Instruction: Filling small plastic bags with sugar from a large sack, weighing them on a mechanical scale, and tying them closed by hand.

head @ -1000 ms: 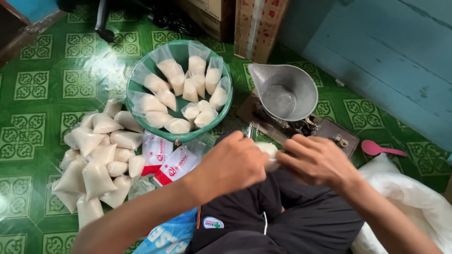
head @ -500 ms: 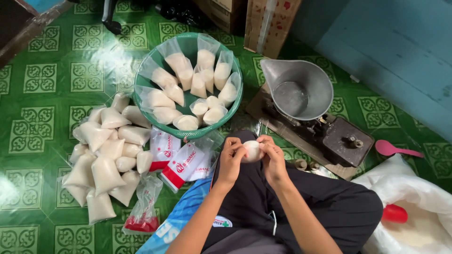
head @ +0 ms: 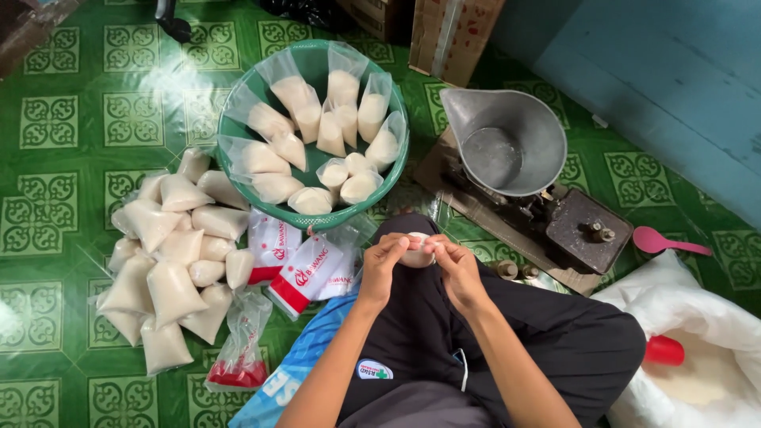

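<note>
Both of my hands meet over my knee around a small clear bag of white powder. My left hand grips its left side with curled fingers, and my right hand pinches its right side. Just beyond them stands a green basket holding several open-topped bags of the same white powder. On the floor to the left lies a heap of closed, filled bags.
A metal scoop pan rests on a dark weighing scale at the right. A pink spoon lies beyond it. A large white sack with a red cup sits lower right. Red-and-white packets lie by the basket.
My hands have drawn back from the scale toward my knee and closed together around the small bag. The view has shifted slightly, bringing the basket and heap fuller into sight.
</note>
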